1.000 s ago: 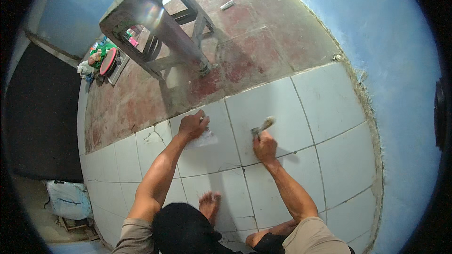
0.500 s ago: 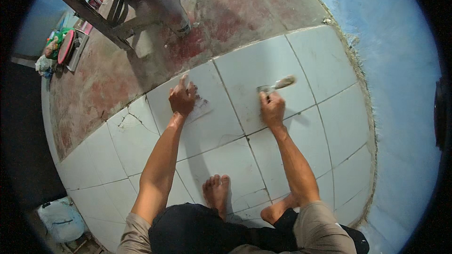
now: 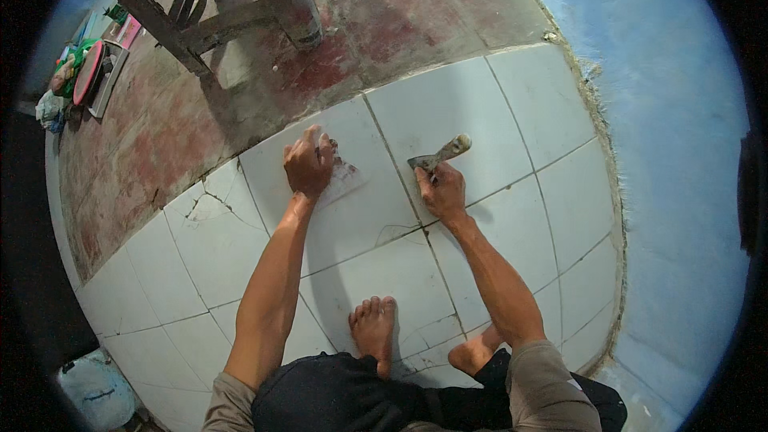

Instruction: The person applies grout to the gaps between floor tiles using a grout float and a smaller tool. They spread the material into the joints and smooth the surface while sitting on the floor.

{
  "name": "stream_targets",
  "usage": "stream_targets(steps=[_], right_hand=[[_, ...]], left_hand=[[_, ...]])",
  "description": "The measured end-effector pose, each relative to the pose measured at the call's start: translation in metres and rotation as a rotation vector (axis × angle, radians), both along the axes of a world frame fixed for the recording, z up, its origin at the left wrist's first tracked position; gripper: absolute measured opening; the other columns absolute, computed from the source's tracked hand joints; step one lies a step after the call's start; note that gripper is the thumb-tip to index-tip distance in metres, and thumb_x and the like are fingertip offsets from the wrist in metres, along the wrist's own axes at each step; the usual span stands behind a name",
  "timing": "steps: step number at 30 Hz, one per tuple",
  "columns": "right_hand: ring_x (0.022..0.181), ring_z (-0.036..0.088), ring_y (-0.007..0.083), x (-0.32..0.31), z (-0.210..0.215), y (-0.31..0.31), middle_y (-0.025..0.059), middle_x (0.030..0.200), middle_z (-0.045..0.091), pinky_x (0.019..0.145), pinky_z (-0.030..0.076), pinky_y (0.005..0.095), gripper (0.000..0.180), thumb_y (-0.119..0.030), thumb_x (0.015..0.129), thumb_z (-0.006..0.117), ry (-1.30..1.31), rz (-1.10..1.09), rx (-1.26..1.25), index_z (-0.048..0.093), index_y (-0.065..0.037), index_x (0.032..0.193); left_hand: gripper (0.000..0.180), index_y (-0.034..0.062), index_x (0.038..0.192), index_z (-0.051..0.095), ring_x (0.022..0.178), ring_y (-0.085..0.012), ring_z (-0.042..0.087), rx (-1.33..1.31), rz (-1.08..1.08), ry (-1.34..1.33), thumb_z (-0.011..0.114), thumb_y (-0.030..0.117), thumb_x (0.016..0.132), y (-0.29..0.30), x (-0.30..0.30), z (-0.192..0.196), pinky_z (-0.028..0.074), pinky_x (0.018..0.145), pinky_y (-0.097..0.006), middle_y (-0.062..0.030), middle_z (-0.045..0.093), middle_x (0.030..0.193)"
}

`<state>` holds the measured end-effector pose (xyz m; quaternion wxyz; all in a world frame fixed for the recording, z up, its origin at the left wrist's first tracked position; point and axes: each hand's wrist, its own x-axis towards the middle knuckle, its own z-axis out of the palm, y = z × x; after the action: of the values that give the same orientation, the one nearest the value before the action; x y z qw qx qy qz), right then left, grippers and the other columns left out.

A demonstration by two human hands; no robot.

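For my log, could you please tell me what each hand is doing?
Left hand: pressed on a pale flat scraper.
Right hand: closed around a metal trowel.

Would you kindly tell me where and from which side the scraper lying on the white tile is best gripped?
Probably by its handle, the pale rounded end of the scraper, which angles up and to the right, away from the joint. The flat blade lies low against the white tile beside the right hand, so coming from the right, along the handle's line, seems best. The left hand presses a pale sheet.
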<state>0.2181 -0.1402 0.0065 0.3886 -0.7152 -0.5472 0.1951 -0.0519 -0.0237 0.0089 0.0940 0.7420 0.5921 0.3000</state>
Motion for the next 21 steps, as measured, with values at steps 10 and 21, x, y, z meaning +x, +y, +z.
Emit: stream_targets(steps=[10,21], right_hand=[[0.074,0.068,0.0366,-0.036,0.021,-0.010,0.0162,0.078,0.070,0.066,0.052,0.0462,0.016,-0.019,0.089,0.068,0.063,-0.072,-0.106,0.070,-0.005,0.093],[0.067,0.064,0.0428,0.009,0.006,0.017,0.0216,0.072,0.066,0.063,0.049,0.0496,0.027,-0.025,0.093,0.063,-0.018,-0.310,-0.153,0.065,0.002,0.089]], left_hand=[[0.028,0.0089,0.113,0.067,0.072,-0.0290,0.065,0.028,0.005,-0.001,0.055,0.028,0.097,0.001,-0.003,-0.004,0.045,0.079,-0.044,-0.0113,0.066,0.073],[0.029,0.0095,0.113,0.068,0.068,-0.0278,0.063,0.041,0.015,0.021,0.054,0.030,0.098,-0.002,0.005,-0.002,0.046,0.078,-0.044,-0.0107,0.064,0.070]])
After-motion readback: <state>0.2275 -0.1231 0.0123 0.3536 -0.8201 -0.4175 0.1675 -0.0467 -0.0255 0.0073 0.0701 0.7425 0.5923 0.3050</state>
